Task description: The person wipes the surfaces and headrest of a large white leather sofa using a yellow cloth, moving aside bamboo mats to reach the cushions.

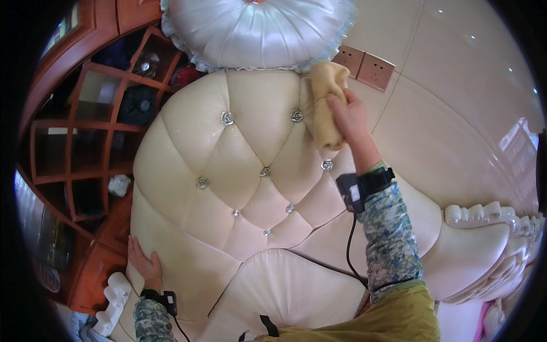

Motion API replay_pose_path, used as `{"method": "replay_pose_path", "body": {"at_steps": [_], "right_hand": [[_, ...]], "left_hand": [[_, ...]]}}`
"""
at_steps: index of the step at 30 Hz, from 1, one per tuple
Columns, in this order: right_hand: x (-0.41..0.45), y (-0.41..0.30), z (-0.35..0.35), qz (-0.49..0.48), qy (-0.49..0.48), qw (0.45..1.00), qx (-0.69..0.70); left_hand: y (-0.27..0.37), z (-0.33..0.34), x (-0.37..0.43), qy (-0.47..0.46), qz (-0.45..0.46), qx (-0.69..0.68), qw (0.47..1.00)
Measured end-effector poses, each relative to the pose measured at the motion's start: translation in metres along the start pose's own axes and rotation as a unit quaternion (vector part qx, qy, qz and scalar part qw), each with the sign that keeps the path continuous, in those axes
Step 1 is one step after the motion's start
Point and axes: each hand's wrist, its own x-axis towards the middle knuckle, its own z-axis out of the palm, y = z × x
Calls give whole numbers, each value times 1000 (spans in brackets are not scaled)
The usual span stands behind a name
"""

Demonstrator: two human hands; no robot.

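Observation:
A folded tan cloth (324,107) is gripped in my right hand (349,115), against the upper right side of a cream tufted chair backrest (239,145). Silver rose-shaped buttons (265,172) and smaller crystal-like ones dot the tufting. My left hand (144,261) lies on the backrest's lower left edge, fingers apart and holding nothing. Below the tufting sits a cream seat cushion (277,286). Each wrist carries a black strapped device (363,188) with a cable.
A round white satin cushion (265,36) with a ruffled edge stands behind the backrest. Left is a reddish wooden lattice shelf (89,128) with a white lump (119,185) beside it. Wall sockets (376,72) are set in the tiles at upper right. Carved white trim (483,213) juts out right.

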Motion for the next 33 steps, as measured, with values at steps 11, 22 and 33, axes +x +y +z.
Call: {"method": "replay_pose_path", "body": {"at_steps": [11, 22, 33], "right_hand": [[-120, -8, 4, -414, -248, 873, -71], [-65, -85, 68, -316, -8, 946, -67], [-176, -51, 73, -416, -241, 875, 58]], "left_hand": [[-6, 3, 0, 1, -7, -4, 1000], [1, 1, 1, 10, -10, -17, 1000], [-3, 1, -2, 3, -10, -6, 1000]]}}
